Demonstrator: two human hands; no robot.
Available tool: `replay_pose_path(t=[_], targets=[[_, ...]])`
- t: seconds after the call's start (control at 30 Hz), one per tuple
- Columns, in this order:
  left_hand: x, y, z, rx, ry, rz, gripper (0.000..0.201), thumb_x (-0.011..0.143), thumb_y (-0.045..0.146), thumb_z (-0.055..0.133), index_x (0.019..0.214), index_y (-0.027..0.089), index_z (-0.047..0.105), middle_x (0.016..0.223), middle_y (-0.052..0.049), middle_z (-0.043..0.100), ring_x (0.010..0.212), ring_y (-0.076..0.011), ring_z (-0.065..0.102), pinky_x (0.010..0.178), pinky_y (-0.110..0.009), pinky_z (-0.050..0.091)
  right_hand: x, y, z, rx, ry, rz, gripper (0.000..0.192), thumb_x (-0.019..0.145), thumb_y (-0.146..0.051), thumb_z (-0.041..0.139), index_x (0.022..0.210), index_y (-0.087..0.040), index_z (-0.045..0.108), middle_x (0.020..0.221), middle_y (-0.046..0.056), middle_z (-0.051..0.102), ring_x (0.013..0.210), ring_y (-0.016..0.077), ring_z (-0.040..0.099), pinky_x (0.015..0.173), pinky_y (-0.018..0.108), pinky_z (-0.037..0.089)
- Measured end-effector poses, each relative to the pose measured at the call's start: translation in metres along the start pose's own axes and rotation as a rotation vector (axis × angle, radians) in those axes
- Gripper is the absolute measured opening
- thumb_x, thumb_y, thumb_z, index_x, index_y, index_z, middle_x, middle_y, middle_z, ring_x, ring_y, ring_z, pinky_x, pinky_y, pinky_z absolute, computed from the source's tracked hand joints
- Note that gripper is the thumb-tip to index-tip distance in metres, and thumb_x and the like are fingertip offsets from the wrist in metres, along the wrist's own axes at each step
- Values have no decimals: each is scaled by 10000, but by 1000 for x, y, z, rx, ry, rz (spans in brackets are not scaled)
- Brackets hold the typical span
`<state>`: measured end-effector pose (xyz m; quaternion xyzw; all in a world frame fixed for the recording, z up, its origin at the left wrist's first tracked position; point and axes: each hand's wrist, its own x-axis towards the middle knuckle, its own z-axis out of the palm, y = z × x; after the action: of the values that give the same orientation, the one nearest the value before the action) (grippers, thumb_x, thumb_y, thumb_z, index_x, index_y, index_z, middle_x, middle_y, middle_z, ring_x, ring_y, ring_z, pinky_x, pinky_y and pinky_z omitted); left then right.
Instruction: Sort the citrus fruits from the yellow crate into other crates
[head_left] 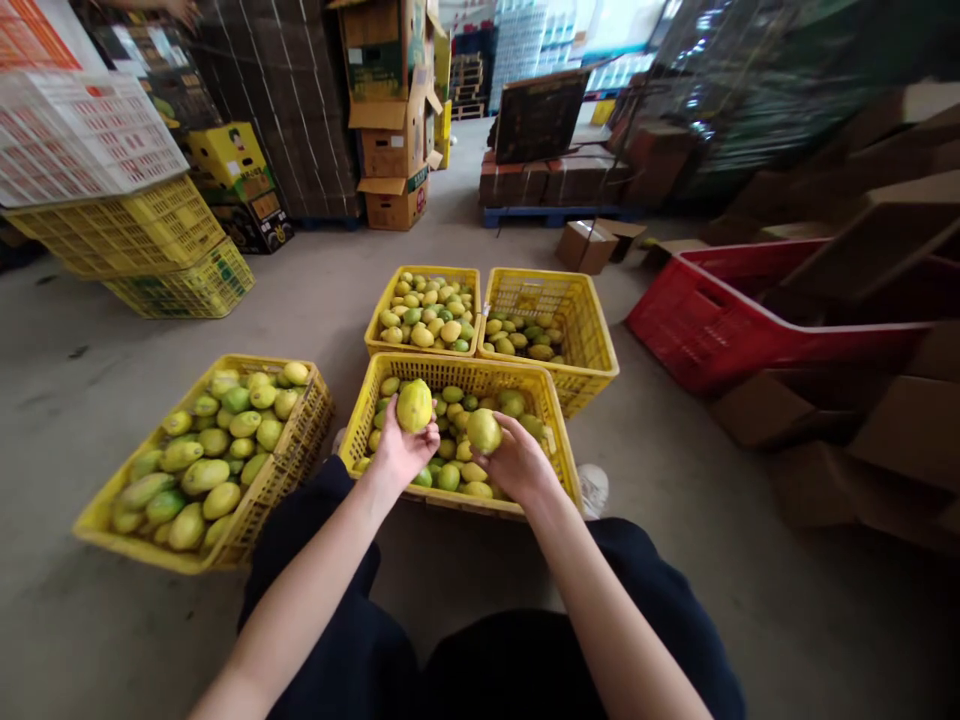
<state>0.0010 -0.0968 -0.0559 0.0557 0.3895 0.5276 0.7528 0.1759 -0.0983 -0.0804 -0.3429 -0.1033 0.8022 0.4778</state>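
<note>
Over the near yellow crate (457,372), each of my hands has a lemon in its fingers. My left hand (405,452) is wrapped round a bright yellow lemon (415,406), palm turned up. In my right hand (519,462) sits a rounder, yellow-green lemon (484,431), gripped from its right side. Below them, the crate holds many loose yellow and green lemons (448,476). A fuller crate of larger lemons (204,476) stands on the floor to the left. Behind the near crate are a crate heaped with lemons (421,306) and a partly filled yellow crate (585,325).
A red crate (697,320) with flattened cardboard (885,240) lies at the right. Stacked yellow and white crates (142,225) stand at the far left. Cardboard boxes (394,150) and a loaded blue pallet (555,213) are at the back. My shoe (593,490) is beside the near crate.
</note>
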Motion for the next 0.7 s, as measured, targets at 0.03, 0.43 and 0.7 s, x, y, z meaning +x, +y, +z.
replay_pose_path(t=[0.03,0.43,0.7], targets=[[-3,4,3,-67,-23,-2,431,981,484,487,1088,106,665,695,-44,589,549,-108,526,502,-191,497,2,-1,-2,-8,-30,-28,95,842,-252,644,848,-163,676,717,59,727,546,152,649,494,234,543],[-15,9,16,45,13,91,338,1023,281,405,1138,78,650,942,-136,748,882,-234,729,761,-301,593,4,8,0,-119,-141,-109,304,844,-512,699,893,-214,733,765,36,752,587,145,632,540,250,530],[-4,-2,5,103,38,189,232,982,225,534,1135,125,677,1263,-137,687,1093,-241,691,839,-307,619,6,17,4,-234,-74,-389,442,541,-403,949,900,-237,752,849,-11,753,654,115,653,602,212,550]])
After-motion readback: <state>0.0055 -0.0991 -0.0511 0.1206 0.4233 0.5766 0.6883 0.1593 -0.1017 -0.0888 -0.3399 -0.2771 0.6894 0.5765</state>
